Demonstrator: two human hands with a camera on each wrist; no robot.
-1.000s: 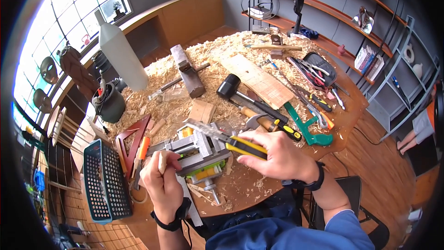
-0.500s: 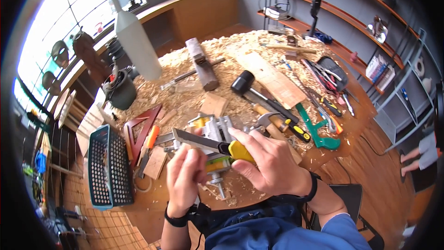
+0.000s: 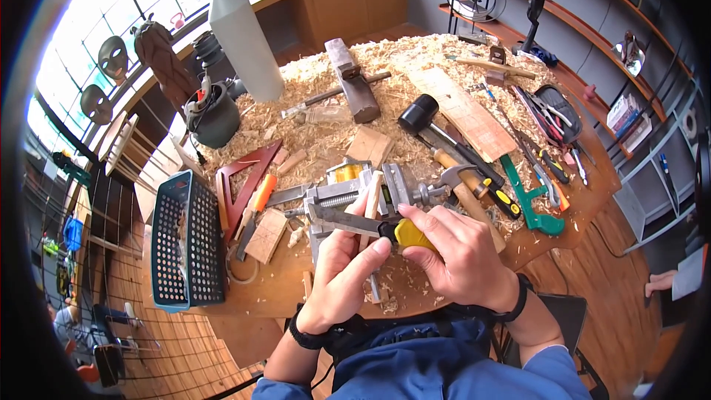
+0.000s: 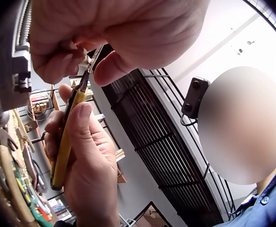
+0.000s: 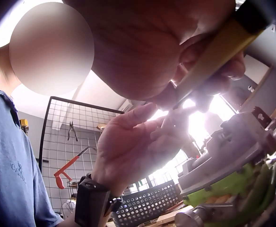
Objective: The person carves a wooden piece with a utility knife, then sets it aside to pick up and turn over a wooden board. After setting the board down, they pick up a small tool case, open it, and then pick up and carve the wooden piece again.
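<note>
My right hand grips the yellow and black handle of a utility knife, its wide blade pointing left. The left hand holds a slim wooden stick that stands up from its fingers, with the blade lying across it and the left thumb near the blade's base. Just beyond both hands is a metal vise. In the left wrist view the knife lies in the right hand, its tip by the left hand's fingers. The right wrist view shows the left hand below the knife handle.
A teal basket stands at the left of the table, beside an orange-handled knife and a wood block. Behind the vise lie shavings, a plane, a mallet and a hammer. A green-handled saw is at the right.
The left hand has come in under the knife, bringing the stick against the blade. The right hand has turned the knife so its blade points left. The head view has shifted.
</note>
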